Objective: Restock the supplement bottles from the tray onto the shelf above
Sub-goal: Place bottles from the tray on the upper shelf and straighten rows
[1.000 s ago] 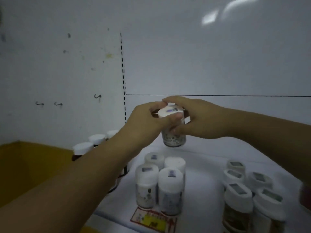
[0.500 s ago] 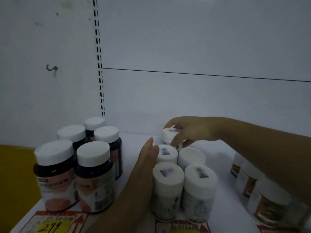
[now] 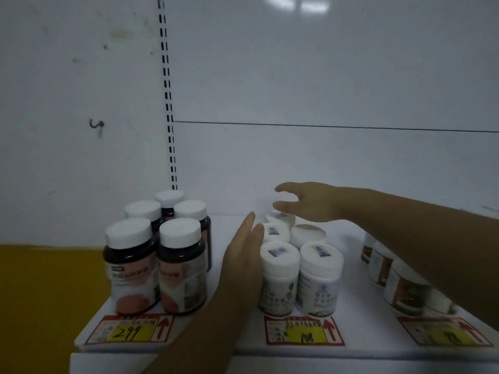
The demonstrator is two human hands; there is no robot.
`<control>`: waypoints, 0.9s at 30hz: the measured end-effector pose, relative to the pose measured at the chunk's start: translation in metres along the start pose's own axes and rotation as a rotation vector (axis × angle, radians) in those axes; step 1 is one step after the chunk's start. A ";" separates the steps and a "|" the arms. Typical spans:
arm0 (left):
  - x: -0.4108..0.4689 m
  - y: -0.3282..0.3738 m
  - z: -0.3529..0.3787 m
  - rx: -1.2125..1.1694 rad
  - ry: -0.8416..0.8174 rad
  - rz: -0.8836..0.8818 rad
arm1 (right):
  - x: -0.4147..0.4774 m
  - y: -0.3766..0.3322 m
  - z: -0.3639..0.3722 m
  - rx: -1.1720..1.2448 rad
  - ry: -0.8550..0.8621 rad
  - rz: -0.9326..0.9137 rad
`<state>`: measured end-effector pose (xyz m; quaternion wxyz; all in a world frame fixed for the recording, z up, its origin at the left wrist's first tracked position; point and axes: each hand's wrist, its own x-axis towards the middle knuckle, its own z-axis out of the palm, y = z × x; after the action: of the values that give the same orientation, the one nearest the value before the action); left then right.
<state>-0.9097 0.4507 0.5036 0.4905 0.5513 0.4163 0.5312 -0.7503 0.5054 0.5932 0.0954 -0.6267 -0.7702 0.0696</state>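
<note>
Several small white supplement bottles stand in two rows on the white shelf, behind a red and yellow price tag marked 108. My left hand lies flat, fingers straight, against the left side of this group. My right hand hovers open just above the rearmost white bottle, fingers spread and holding nothing. The tray is out of view.
Several dark bottles with white caps stand at the shelf's left, behind a 299 tag. Brown-labelled jars sit at the right, partly behind my right forearm. A slotted upright runs up the white back panel.
The right hand has let go of the rear white bottle, which now stands on the shelf, and has lifted open above it. The left hand stays beside the group.
</note>
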 end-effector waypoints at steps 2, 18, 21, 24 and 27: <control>-0.009 0.013 0.003 0.186 0.019 0.271 | -0.014 0.001 -0.008 -0.202 0.075 -0.024; -0.033 0.137 -0.139 1.200 -0.016 0.215 | -0.104 -0.077 0.006 -0.093 0.201 -0.304; -0.042 0.114 -0.165 1.025 0.052 0.152 | -0.109 -0.099 0.023 0.002 0.203 -0.295; -0.038 0.092 -0.176 0.771 0.077 0.118 | -0.106 -0.120 0.039 0.256 0.268 -0.253; -0.028 0.067 -0.185 0.523 -0.008 0.031 | -0.093 -0.146 0.059 0.634 0.309 -0.165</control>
<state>-1.1006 0.4305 0.5563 0.3245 0.6678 0.5290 0.4109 -0.8848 0.3856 0.5630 0.4056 -0.5047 -0.7349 0.2017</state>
